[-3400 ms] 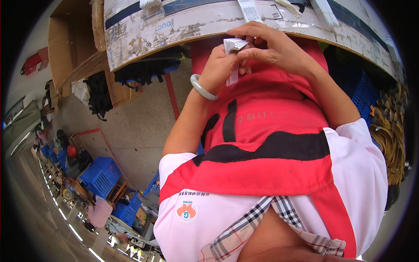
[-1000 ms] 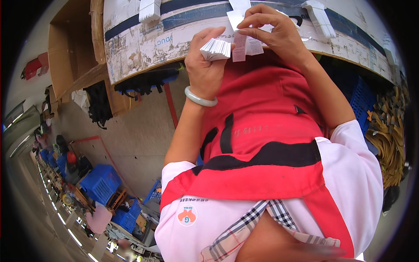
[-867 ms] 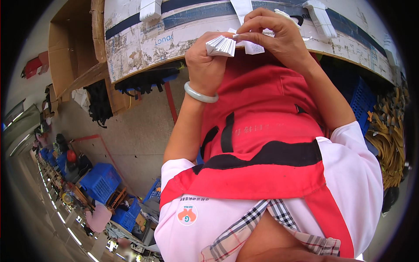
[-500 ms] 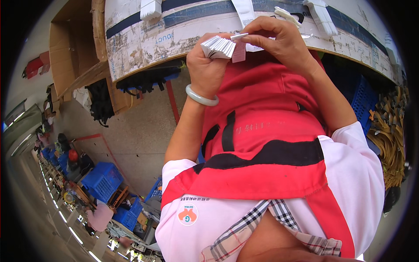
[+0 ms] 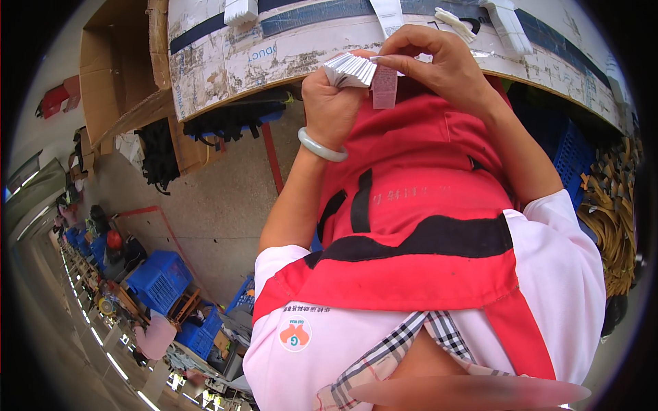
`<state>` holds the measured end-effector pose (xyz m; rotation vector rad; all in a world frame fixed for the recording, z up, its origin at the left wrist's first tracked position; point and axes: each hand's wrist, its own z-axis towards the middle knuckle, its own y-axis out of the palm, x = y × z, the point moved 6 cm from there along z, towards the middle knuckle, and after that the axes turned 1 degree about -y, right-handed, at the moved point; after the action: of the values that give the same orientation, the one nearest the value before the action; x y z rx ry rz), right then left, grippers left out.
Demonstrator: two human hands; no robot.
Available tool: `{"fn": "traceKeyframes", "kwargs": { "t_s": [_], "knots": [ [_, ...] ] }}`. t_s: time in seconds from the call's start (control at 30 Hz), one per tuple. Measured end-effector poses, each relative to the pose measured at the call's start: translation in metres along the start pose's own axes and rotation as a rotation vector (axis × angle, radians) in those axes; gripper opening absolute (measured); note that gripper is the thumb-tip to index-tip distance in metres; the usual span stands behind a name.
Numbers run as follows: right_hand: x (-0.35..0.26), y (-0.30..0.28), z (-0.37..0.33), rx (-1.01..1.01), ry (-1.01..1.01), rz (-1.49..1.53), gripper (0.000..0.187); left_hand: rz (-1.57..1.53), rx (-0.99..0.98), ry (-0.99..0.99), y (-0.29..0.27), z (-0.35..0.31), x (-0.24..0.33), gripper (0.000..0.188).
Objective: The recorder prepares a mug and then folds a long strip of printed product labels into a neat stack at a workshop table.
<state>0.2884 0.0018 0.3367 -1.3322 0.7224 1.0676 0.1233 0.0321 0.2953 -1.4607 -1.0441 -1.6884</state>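
Wrapped round a fanned stack of white folded labels [image 5: 349,70], my left hand [image 5: 331,108] is closed just off the table's near edge. A pale bangle [image 5: 321,146] circles that wrist. My right hand [image 5: 445,65] is beside the stack, thumb and forefinger pinched on the white end of a label at the stack's right side. Below the pinch hangs a pale printed label strip [image 5: 385,89] in front of the red apron [image 5: 411,147]. Whether the strip and the pinched end are one piece I cannot tell.
On the worn table [image 5: 226,96] lie a white label bundle [image 5: 240,11] at left, a long white strip [image 5: 388,15], a whitish cord-like piece [image 5: 454,25] and another label bundle [image 5: 507,27]. An open cardboard box [image 5: 113,75] stands left; blue crates [image 5: 160,281] are behind.
My right fingers have brought the pinched label end in against the stack. The pale strip below now shows at greater length. Both hands stay near the same place.
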Motion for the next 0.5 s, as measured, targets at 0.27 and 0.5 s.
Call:
{"fn": "traceKeyframes", "kwargs": {
  "t_s": [0.27,0.5],
  "knots": [
    [-0.002,0.011,-0.010,-0.349,0.330,0.623,0.019,-0.390,-0.070,-0.393,0.006,-0.002,-0.019,0.018],
    [0.013,0.019,-0.006,0.030,0.266,0.387,0.022,-0.479,-0.266,-0.435,0.029,-0.008,-0.022,0.056]
  ]
}}
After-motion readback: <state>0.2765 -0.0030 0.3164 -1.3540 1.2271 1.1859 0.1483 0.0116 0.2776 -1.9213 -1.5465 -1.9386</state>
